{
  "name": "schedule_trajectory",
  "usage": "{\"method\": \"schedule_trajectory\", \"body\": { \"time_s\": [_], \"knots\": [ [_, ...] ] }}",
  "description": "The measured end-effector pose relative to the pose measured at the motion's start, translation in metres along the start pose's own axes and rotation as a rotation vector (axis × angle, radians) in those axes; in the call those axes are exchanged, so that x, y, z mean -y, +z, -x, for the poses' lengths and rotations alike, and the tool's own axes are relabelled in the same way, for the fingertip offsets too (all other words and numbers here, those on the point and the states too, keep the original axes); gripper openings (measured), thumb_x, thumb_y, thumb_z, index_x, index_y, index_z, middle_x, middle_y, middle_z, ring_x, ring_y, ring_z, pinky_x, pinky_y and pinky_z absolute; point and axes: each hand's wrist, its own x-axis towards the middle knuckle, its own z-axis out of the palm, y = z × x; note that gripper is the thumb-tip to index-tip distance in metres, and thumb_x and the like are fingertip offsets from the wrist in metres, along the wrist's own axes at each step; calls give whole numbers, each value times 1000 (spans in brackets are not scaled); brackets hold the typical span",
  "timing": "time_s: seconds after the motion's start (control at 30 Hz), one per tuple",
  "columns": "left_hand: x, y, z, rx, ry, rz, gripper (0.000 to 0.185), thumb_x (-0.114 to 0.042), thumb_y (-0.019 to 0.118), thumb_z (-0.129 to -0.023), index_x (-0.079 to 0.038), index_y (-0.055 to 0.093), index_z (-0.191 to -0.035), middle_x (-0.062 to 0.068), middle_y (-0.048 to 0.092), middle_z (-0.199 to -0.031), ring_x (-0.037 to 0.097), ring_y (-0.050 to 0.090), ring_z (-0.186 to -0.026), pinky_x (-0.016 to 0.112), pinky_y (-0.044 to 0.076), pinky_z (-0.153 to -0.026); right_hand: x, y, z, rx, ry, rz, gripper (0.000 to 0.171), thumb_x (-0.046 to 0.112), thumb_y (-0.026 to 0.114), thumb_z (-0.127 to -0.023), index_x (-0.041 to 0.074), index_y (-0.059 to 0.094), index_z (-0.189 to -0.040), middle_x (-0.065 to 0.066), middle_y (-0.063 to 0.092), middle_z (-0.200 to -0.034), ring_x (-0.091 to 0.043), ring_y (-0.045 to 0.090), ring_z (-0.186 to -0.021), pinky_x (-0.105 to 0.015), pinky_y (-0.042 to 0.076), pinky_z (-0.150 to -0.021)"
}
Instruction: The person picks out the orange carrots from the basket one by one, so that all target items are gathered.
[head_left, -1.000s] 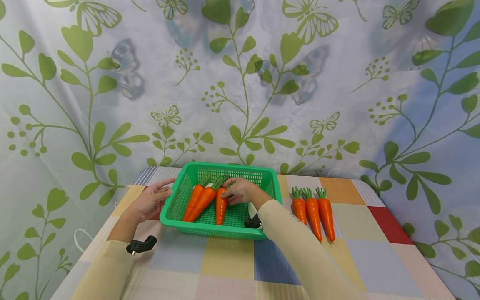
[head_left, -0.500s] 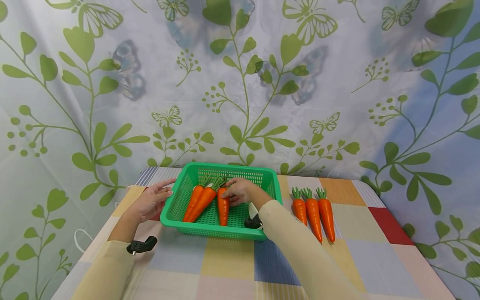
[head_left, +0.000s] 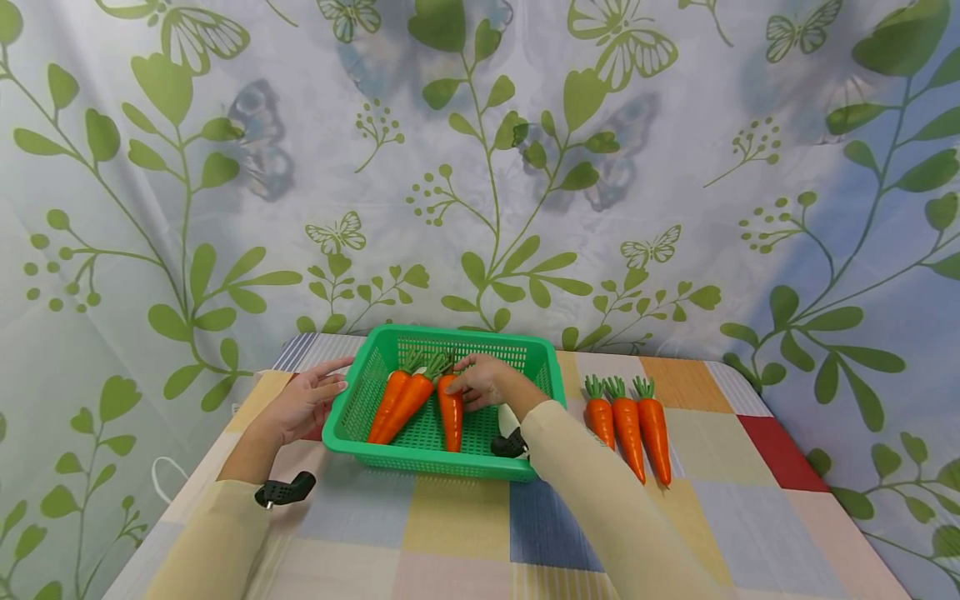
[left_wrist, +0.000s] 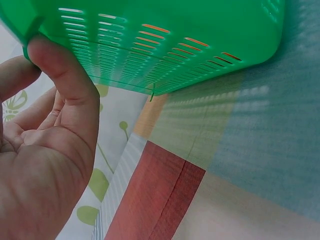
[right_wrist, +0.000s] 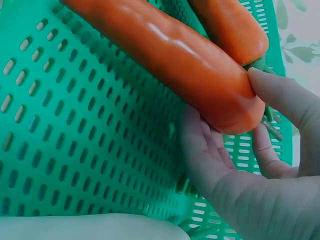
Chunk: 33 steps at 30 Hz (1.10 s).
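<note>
A patchwork-checked cloth covers the table (head_left: pixel 457 533), and nearest on it, in front of the green basket (head_left: pixel 450 463), come two cream sleeves (head_left: pixel 600 500), each with a black wrist device (head_left: pixel 285 490) at its cuff. The left hand (head_left: pixel 306 403) is beside the basket's left end, fingers loosely extended; the left wrist view, unlike the head view, shows the thumb tip touching the rim, with orange visible through the wall's slots.

The right hand (head_left: pixel 483 382) reaches inside the basket, thumb and fingers clamped on the thick, leafy end of the held carrot (head_left: pixel 452 417), which points toward the basket's front. Whether it bears on the basket floor is hard to tell. Left of it, within the basket, two other carrots (head_left: pixel 406 408) lie slanted together, greens toward the back.

The right wrist view also reveals a white radish (right_wrist: pixel 95 228) with green stalks in the basket, cut off by the picture's edge; from the head it is largely covered by the right wrist. A pale patch under the carrot greens is too small to identify.

Right of the basket lie three loose carrots (head_left: pixel 626 429), the leftmost one's tip hidden by the sleeve. Behind the basket hangs a leaf-and-butterfly curtain (head_left: pixel 480 167).
</note>
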Motion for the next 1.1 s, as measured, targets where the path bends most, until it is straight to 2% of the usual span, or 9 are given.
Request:
{"method": "schedule_trajectory", "body": {
  "time_s": [0.17, 0.4, 0.53, 0.77, 1.1],
  "knots": [
    [-1, 1, 0, -3, 4, -3, 66, -13, 52, -108, -6, 17, -163, -2, 65, -113, 11, 72, -101, 32, 62, -88, 2, -4, 3, 6, -8, 17, 52, 0, 78, -87, 10, 57, -133, -19, 65, -115, -32, 68, -97, -43, 63, -79],
    [-2, 3, -1, 0, 0, -11, 66, -14, 53, -108, -7, 18, -163, 0, 65, -117, 12, 72, -104, 33, 62, -89, 3, -13, 12, 3, -18, 58, 46, 3, 79, -87, 12, 67, -130, -18, 64, -124, -36, 67, -108, -44, 63, -84],
    [-1, 3, -1, -7, -3, -25, 66, -15, 53, -108, -7, 18, -163, 1, 65, -120, 13, 72, -105, 33, 62, -90, 3, -20, 17, -5, -20, 65, 47, 3, 79, -87, 13, 67, -132, -17, 64, -127, -37, 68, -109, -45, 63, -85],
    [0, 2, -1, -7, 6, -33, 65, -14, 52, -108, -7, 19, -163, -1, 65, -119, 12, 71, -106, 33, 62, -90, 1, -31, 19, -39, -23, 9, 49, 0, 79, -86, 12, 67, -132, -18, 66, -125, -37, 70, -107, -45, 63, -83],
    [3, 1, 1, -12, 1, -20, 67, -15, 53, -107, -6, 18, -163, -1, 65, -118, 12, 71, -105, 33, 62, -89, 0, -35, 24, -48, -52, 13, 50, 0, 78, -87, 13, 67, -134, -16, 65, -126, -37, 70, -107, -47, 63, -86]
  ]
}}
